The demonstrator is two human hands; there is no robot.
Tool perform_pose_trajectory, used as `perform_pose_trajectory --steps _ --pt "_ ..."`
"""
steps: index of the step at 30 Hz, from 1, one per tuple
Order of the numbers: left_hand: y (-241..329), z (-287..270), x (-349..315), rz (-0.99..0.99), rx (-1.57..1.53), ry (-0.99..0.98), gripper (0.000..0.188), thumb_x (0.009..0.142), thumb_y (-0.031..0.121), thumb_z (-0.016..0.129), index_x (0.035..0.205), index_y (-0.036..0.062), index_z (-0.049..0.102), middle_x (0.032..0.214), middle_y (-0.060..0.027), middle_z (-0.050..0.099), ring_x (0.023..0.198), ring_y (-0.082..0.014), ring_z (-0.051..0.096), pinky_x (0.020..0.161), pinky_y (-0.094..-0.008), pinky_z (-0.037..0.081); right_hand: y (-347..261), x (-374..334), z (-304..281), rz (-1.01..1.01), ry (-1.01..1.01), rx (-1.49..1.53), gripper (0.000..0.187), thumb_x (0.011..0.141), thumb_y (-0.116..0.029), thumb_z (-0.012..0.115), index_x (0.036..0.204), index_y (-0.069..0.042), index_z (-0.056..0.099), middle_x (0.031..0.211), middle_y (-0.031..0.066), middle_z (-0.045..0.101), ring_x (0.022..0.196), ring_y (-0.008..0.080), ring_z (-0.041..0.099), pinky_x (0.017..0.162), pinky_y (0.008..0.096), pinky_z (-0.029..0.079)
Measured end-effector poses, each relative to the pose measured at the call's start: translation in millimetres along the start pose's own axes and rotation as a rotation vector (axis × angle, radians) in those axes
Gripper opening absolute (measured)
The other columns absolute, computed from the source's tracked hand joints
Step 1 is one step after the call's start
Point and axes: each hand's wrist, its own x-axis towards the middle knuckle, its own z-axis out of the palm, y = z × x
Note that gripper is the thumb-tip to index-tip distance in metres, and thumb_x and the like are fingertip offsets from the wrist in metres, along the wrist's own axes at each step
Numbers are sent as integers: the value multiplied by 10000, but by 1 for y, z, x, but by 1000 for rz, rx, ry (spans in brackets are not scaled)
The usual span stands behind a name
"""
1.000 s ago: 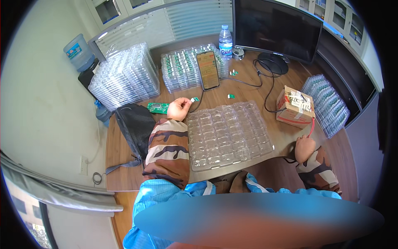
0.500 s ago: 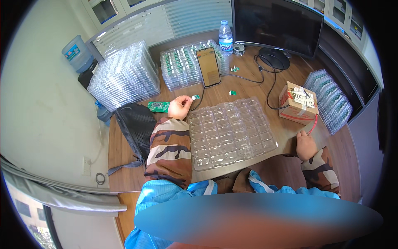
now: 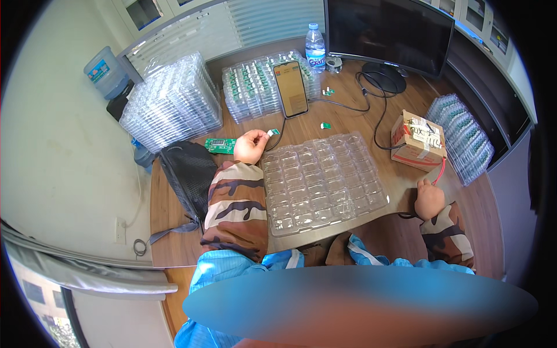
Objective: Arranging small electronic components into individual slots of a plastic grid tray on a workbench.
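Note:
My left hand [image 3: 250,147] pinches a small green-and-white circuit board [image 3: 273,133] between thumb and fingertips, just beyond the upper left corner of a clear plastic compartment tray [image 3: 325,182]. Beside that hand lies a longer green circuit board [image 3: 220,146] with a display window. To the right of the tray, my right hand [image 3: 430,200] is closed near the desk's front edge. A red wire [image 3: 440,172] runs from the cardboard box [image 3: 419,140] to its fingers, and a dark cord-like piece [image 3: 408,216] shows at its left side. What it grips is hidden.
Stacked clear trays [image 3: 171,104] stand far left; filled trays [image 3: 255,87] sit behind a propped phone [image 3: 290,90]. More trays [image 3: 462,139] lean at right. Loose small boards [image 3: 326,126], a water bottle [image 3: 315,49], a monitor [image 3: 389,35], black cables and a black mesh bag [image 3: 187,174] surround the tray.
The view has shifted slightly. My left hand still pinches the small board at the same place. A dark cord-like piece now shows beside my right hand, which has barely moved.

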Motion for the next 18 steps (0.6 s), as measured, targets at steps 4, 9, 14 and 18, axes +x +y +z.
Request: perform_pose_trajectory --steps 4,9,14,18 --pt "0 0 0 4 -16 -8 133 745 166 610 754 34 609 601 -39 562 517 -85 498 490 -224 402 0 1 -1 24 -16 -57 203 577 -46 558 777 -33 524 790 108 556 671 272 588 567 347 472" --pt "0 0 1 11 -8 -13 133 747 168 606 756 34 607 609 -42 562 516 -91 498 489 -225 401 4 2 3 -12 -8 -53 199 579 -49 561 775 -34 528 781 110 559 669 273 588 567 348 473" --pt "2 0 0 17 20 -17 131 746 169 603 755 38 607 615 -49 563 513 -98 499 486 -231 399 8 4 15 3 24 -64 196 569 -50 567 760 -31 531 759 113 561 671 274 588 571 350 473" --pt "2 0 0 23 12 13 130 745 168 604 753 39 607 613 -50 563 512 -99 500 486 -233 400 10 7 20 3 43 -83 198 553 -40 565 748 -31 533 750 115 563 673 278 588 576 350 474"
